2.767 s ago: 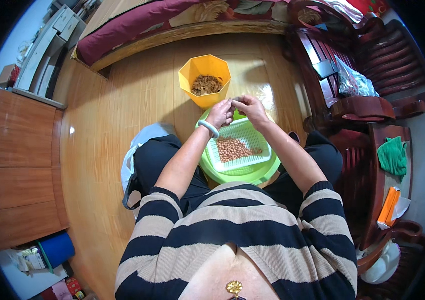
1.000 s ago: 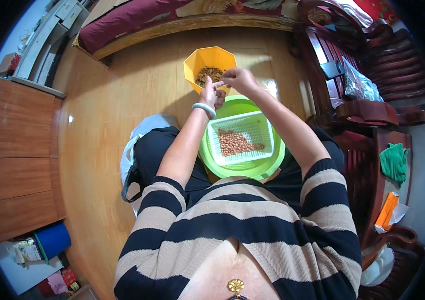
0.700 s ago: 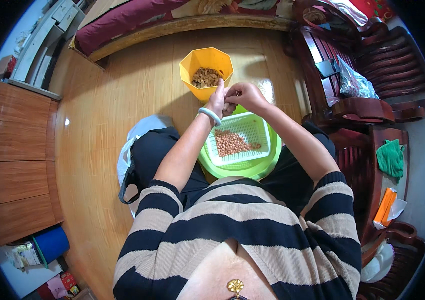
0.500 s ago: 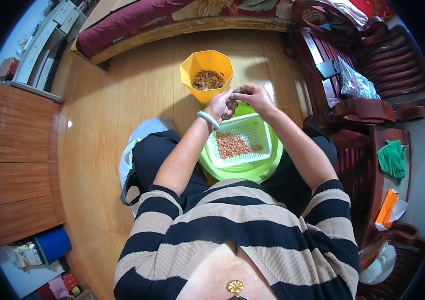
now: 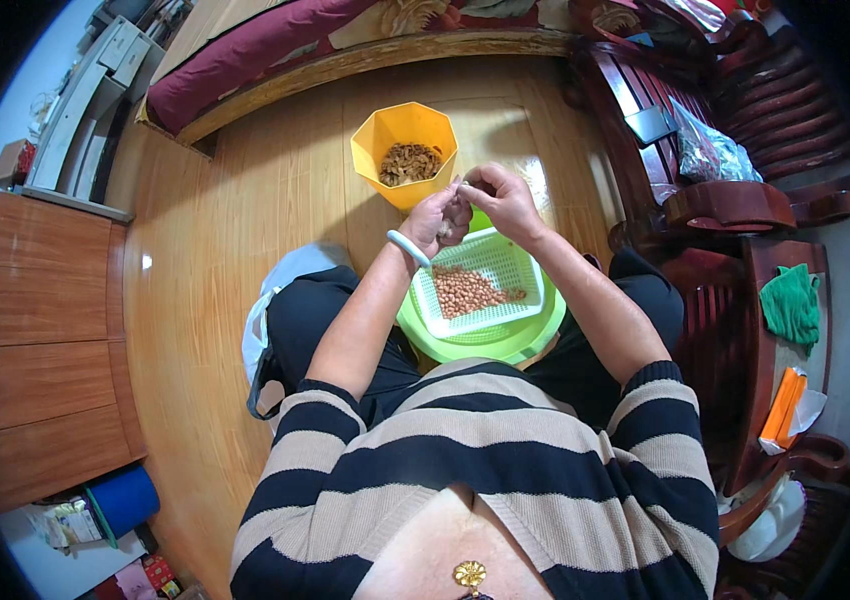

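My left hand, with a pale bangle at its wrist, is curled closed, and something pale like unshelled peanuts shows in its palm. Thumb and finger of my right hand pinch at the left fingertips, around what looks like a peanut, mostly covered by the fingers. Both hands are raised between a yellow bin holding brown peanut shells and a white plastic basket. Reddish shelled peanuts lie in the basket, which rests in a light green basin between my legs.
A whitish bag lies by my left leg. Wooden cabinets line the left side, and a bed stands ahead. To the right are dark wooden seats with a green cloth and a clear plastic bag.
The right hand has shifted slightly left and down, its fingertips still meeting the left ones. The view has tilted a little. The peanuts in the basket look unchanged.
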### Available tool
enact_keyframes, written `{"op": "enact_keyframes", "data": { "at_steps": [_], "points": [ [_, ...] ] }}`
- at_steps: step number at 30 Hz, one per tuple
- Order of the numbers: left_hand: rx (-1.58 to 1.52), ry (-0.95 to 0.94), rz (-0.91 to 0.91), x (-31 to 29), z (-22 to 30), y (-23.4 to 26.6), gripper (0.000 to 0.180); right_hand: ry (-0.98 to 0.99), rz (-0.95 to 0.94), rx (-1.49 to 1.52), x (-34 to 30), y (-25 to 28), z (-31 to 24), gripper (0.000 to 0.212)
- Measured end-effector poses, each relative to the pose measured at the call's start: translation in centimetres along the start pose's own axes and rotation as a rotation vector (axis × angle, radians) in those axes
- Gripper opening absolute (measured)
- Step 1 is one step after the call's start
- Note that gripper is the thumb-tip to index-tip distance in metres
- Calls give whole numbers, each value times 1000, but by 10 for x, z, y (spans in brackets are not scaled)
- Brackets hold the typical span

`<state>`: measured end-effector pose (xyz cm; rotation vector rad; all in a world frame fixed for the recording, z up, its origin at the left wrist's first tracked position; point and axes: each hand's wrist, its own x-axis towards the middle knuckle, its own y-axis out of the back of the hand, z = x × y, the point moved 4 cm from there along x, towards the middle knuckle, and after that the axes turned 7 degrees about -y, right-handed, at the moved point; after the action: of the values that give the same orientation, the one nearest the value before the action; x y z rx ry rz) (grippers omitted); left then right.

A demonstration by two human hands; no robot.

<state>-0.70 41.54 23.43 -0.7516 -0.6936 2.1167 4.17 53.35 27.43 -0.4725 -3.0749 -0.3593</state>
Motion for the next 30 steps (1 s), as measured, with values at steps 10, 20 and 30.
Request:
{"op": "enact_keyframes", "data": {
  "at_steps": [10,20,30],
  "points": [
    [-37,205,-110,2,-21,-1,41,112,58,-431,-9,-11,31,18],
    [-11,123,93,12,-34,24,24,12,195,-175,2,-25,74,28],
    [1634,44,-39,17,-80,78,31,-63,-193,-876,-35,-18,107,30]
  ]
}}
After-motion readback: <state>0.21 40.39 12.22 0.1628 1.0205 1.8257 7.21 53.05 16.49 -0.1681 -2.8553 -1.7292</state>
